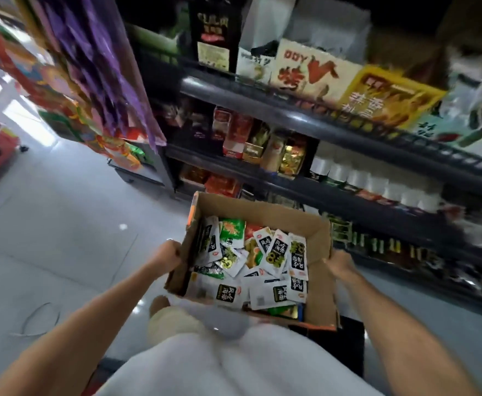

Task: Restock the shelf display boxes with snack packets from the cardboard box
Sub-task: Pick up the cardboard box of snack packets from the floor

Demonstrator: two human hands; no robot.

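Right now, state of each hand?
Left hand: fingers curled on the left wall of the cardboard box, holding it.
Right hand: grips the box's right wall.

A: Cardboard box [319,287] colour?
B: Plain brown, with orange strips on the left and near edges
A: Snack packets [262,270] inside?
B: Mostly white with black-and-green labels, a few green, a few red-orange
A: Upper shelf?
B: Cream display box [305,70] with red lettering, yellow display box [385,95] with orange print
A: Rest?
B: Shelf rail [262,107] dark grey, floor [62,224] pale glossy grey, hanging packets [105,67] purple
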